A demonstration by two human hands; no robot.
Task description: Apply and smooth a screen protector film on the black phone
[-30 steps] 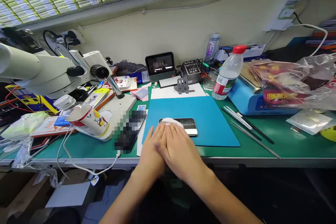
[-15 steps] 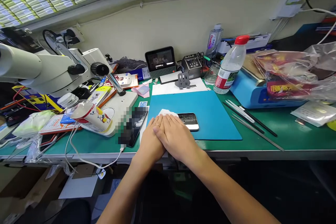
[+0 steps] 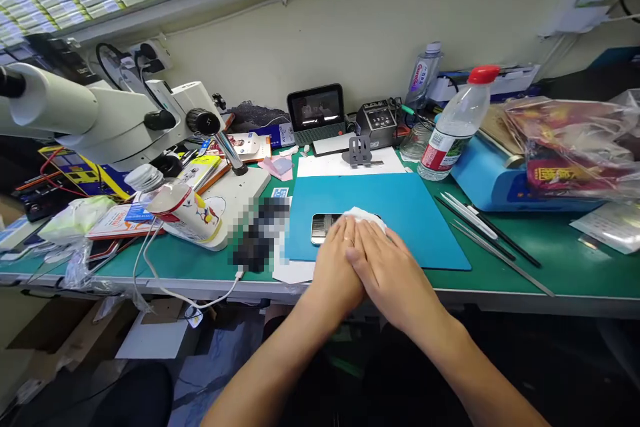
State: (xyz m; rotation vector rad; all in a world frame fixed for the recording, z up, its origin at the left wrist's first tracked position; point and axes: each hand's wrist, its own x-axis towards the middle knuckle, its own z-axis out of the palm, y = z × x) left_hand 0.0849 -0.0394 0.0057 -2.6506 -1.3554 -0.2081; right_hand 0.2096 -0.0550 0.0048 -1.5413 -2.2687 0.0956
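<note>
A phone (image 3: 318, 229) with a shiny silver edge lies on the blue mat (image 3: 420, 213). Over its right part is a white cloth or tissue (image 3: 363, 213), mostly covered by my hands. My left hand (image 3: 339, 270), with a ring on one finger, lies flat on the cloth, fingers stretched forward. Overlapping it, my right hand (image 3: 393, 267) also rests flat, its thumb across the left hand. Both hands press down together; what their fingertips do beneath is hidden.
Left stand a microscope (image 3: 115, 113) and a tilted drink bottle (image 3: 187, 210). Behind the mat are a propped tablet (image 3: 317, 110) and a black control box (image 3: 377, 121). To the right are a red-capped bottle (image 3: 453, 133), tweezers and rods (image 3: 495, 240), and a blue machine (image 3: 485, 180).
Both hands have slid right along the phone with the white cloth, uncovering its left end and covering its right. The view has also shifted slightly.
</note>
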